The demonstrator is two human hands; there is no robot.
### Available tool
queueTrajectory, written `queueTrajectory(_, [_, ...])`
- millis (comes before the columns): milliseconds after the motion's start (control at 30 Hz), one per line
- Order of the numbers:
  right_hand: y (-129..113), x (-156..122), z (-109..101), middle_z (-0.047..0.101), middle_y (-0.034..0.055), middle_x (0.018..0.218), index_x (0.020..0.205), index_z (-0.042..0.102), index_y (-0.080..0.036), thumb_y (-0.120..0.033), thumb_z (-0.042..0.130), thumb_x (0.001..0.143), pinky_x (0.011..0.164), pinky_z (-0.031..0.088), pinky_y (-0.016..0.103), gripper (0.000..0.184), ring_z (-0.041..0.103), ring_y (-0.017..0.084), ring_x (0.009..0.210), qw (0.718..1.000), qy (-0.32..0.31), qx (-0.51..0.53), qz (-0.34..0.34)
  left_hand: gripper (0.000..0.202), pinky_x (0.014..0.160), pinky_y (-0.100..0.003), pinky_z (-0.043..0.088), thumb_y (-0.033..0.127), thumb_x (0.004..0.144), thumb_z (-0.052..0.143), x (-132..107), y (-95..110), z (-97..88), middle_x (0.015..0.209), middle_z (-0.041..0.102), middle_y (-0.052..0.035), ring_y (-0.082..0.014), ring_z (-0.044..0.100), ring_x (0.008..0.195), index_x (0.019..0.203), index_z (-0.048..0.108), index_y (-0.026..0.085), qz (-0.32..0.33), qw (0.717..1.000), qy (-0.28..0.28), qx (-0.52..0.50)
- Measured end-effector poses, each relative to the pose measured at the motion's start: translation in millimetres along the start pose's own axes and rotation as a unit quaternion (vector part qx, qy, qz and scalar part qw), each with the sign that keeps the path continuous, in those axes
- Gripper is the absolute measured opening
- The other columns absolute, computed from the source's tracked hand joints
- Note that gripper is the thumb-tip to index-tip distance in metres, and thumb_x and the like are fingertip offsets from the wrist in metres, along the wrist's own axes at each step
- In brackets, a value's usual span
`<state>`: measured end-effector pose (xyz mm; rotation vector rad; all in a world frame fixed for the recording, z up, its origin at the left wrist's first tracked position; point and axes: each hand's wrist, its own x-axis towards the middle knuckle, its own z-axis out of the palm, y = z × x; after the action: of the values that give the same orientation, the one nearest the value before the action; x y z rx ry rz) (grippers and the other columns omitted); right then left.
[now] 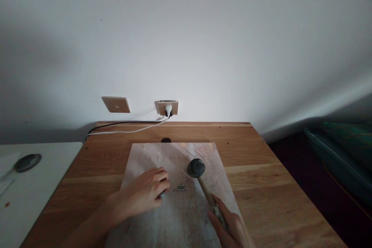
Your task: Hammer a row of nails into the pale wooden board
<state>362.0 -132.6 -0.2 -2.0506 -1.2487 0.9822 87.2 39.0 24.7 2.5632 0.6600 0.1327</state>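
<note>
My right hand (229, 223) is wrapped around the wooden handle of a rubber mallet (196, 168), whose black head is over the right part of a pale wooden board (162, 224). Over the left half of the board, my left hand (151, 188) is closed with its fingers curled. A small greyish bit shows under those fingers, too small to name. Between the two hands lies a little pile of nails (181, 188). Small dark dots, nail heads or holes, run in a row near the board's far edge.
The board rests on a wooden table (261, 178) against a white wall. Cables (128, 127) run along the table's back to a wall socket (168, 108). At left stands a white surface (31, 197) bearing a dark round object (27, 162). A dark round thing (166, 140) sits behind the board.
</note>
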Motion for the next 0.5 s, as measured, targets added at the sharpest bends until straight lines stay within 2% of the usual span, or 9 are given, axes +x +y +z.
queueTrajectory(67, [-1,2,1,0.082,0.0088,0.085,0.144,0.07,-0.019,-0.094,0.039,0.09,0.079,0.06,0.031,0.098,0.079,0.028,0.086,1.0,-0.019,0.018,-0.004,0.022,0.084,-0.029,0.052,0.0,0.081,0.067,8,-5,-0.1,0.088,0.071,-0.0008,-0.02,0.067,0.089,0.084,0.065,0.021,0.002,0.999,0.032,-0.028])
queueTrajectory(133, [-2,3,2,0.079,0.0067,0.075,0.144,0.069,-0.018,-0.091,0.038,0.092,0.073,0.059,0.031,0.095,0.077,0.027,0.077,0.999,-0.035,0.018,-0.001,0.022,0.081,-0.027,0.051,0.001,0.085,0.066,18,-12,-1.2,0.091,0.073,-0.0002,-0.0175,0.068,0.085,0.093,0.069,0.022,-0.014,0.993,0.085,-0.086])
queueTrajectory(233, [-2,2,2,0.082,0.0098,0.085,0.147,0.067,-0.018,-0.094,0.038,0.09,0.078,0.059,0.033,0.1,0.078,0.029,0.084,1.0,-0.022,-0.002,0.01,0.024,0.081,-0.025,0.053,0.006,0.091,0.064,39,-25,-2.7,0.098,0.077,-0.0016,-0.0156,0.07,0.083,0.107,0.072,0.021,-0.038,0.968,0.177,-0.175])
queueTrajectory(333, [0,1,2,0.083,0.013,0.097,0.147,0.068,-0.018,-0.097,0.035,0.087,0.083,0.059,0.033,0.104,0.079,0.03,0.094,1.0,-0.013,-0.002,0.015,0.024,0.082,-0.026,0.055,0.004,0.09,0.063,61,-38,0.0,0.098,0.08,-0.0032,-0.0164,0.072,0.086,0.104,0.075,0.019,-0.053,0.943,0.251,-0.215])
queueTrajectory(400, [-1,1,2,0.083,0.0122,0.093,0.148,0.067,-0.016,-0.098,0.034,0.087,0.081,0.058,0.033,0.107,0.079,0.03,0.091,1.0,-0.021,-0.005,0.018,0.029,0.083,-0.026,0.055,-0.002,0.086,0.061,73,-45,4.6,0.097,0.081,-0.0035,-0.0171,0.074,0.087,0.1,0.077,0.018,-0.061,0.936,0.268,-0.218])
queueTrajectory(500, [-2,1,3,0.082,0.0097,0.086,0.15,0.064,-0.014,-0.098,0.032,0.087,0.08,0.057,0.033,0.109,0.079,0.029,0.086,0.999,-0.036,0.002,0.022,0.034,0.082,-0.026,0.055,-0.006,0.081,0.059,82,-50,12.7,0.096,0.081,-0.0037,-0.0179,0.074,0.087,0.097,0.077,0.018,-0.067,0.942,0.259,-0.203])
